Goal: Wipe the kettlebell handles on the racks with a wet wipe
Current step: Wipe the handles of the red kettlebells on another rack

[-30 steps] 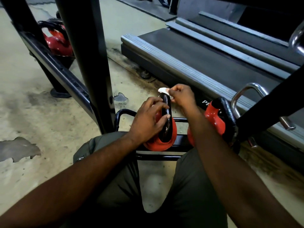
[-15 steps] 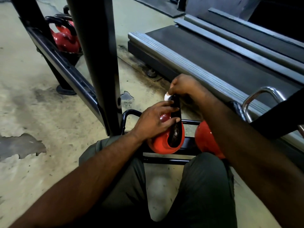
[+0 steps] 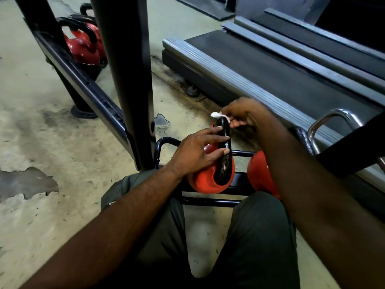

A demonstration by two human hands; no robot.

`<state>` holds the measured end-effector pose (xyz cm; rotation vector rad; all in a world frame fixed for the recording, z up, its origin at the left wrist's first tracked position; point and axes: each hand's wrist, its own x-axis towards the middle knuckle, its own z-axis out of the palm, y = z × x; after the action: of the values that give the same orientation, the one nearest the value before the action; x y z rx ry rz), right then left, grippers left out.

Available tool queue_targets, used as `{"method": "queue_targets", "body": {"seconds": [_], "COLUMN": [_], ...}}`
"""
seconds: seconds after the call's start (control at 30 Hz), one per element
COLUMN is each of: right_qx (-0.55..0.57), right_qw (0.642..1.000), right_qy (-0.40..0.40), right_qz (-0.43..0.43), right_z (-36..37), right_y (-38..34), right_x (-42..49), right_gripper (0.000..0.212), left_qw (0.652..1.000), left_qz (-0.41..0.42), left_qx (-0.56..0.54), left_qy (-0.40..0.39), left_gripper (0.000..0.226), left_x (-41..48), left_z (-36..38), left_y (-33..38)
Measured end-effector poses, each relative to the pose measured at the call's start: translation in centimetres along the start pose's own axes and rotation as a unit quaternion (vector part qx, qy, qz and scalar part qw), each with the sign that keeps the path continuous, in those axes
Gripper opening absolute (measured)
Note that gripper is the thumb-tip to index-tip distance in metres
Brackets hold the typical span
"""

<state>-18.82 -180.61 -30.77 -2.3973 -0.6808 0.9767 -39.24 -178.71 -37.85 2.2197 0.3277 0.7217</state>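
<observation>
A red kettlebell point(image 3: 205, 181) with a black handle point(image 3: 224, 147) sits on the low black rack point(image 3: 210, 202) in front of my knees. My left hand point(image 3: 198, 152) grips the near part of that handle, thumb and fingers curled round it. My right hand point(image 3: 242, 114) pinches a small white wet wipe point(image 3: 217, 115) against the handle's far top end. A second red kettlebell point(image 3: 259, 174) stands just to the right, mostly hidden by my right forearm.
A thick black rack upright point(image 3: 125, 80) rises just left of my hands. More red kettlebells point(image 3: 83, 46) sit on a slanted shelf at the upper left. A treadmill deck point(image 3: 270, 76) runs along the right, with a chrome handle point(image 3: 333, 119) close by.
My right hand with the wipe has shifted slightly along the handle's top end, and the wipe shows more. My left hand keeps its grip. The camera has drifted a little.
</observation>
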Motion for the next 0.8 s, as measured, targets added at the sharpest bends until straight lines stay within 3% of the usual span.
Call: {"method": "queue_targets", "body": {"seconds": [0.07, 0.17, 0.27, 0.4, 0.5, 0.63, 0.7, 0.8], "right_qx": [0.158, 0.339, 0.397, 0.426, 0.425, 0.344, 0.262, 0.055], "right_qw": [0.987, 0.941, 0.917, 0.902, 0.902, 0.937, 0.958, 0.962], "right_qy": [0.01, 0.008, -0.014, 0.025, 0.075, 0.05, 0.074, 0.193], "right_qz": [0.001, -0.021, -0.044, -0.058, -0.032, -0.042, -0.094, -0.186], "right_z": [0.8, 2.0, 3.9, 4.0, 3.1, 2.8, 2.9, 2.5], "right_y": [1.9, 4.1, 7.0, 7.2, 5.4, 7.5, 7.6, 4.7], "right_x": [-0.5, -3.4, -7.7, -7.9, -5.6, -6.8, -7.8, -6.5], "right_gripper": [0.017, 0.014, 0.011, 0.015, 0.016, 0.02, 0.02, 0.011], "left_qw": [1.0, 1.0, 1.0, 0.997, 0.993, 0.989, 0.988, 0.988], "left_qz": [0.004, 0.003, 0.007, 0.044, 0.058, 0.077, 0.075, 0.064], "left_qx": [-0.005, -0.004, 0.011, 0.037, 0.072, 0.099, 0.108, 0.121], "left_qy": [0.009, 0.011, -0.016, -0.056, -0.067, -0.081, -0.085, -0.07], "left_gripper": [0.039, 0.041, 0.045, 0.047, 0.046, 0.047, 0.049, 0.049], "left_x": [0.0, 0.1, -0.9, -1.9, -2.3, -3.5, -3.5, -3.1], "left_z": [-0.2, -0.2, 0.0, -0.2, -0.1, 0.0, -0.6, -1.3], "left_y": [-0.2, -0.1, 0.0, 0.8, 1.7, 2.4, 2.4, 1.9]}}
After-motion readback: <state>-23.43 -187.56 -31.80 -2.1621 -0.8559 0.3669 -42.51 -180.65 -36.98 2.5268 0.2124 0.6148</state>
